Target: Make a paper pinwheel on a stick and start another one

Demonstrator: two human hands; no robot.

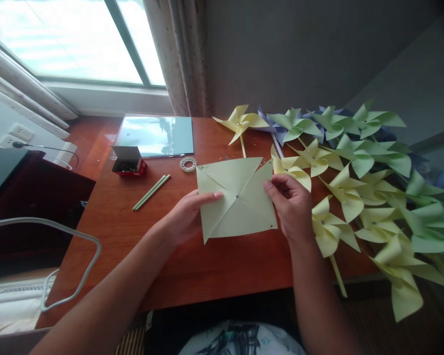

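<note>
A pale yellow-green paper square (pixel 237 197), cut along its diagonals with a small hole at its centre, lies over the middle of the wooden table (pixel 207 266). My left hand (pixel 187 214) grips its left edge, thumb on top and fingers underneath. My right hand (pixel 292 204) pinches the right edge, fingers curled on the paper. Both hands hold the same sheet.
Several finished paper pinwheels (pixel 355 167) in yellow, green and purple pile along the table's right side. Two green sticks (pixel 151 192), a tape roll (pixel 188 164), a small open box (pixel 129 161) and a shiny folder (pixel 155 135) lie at the left and back. A white cable (pixel 77 281) hangs at the left.
</note>
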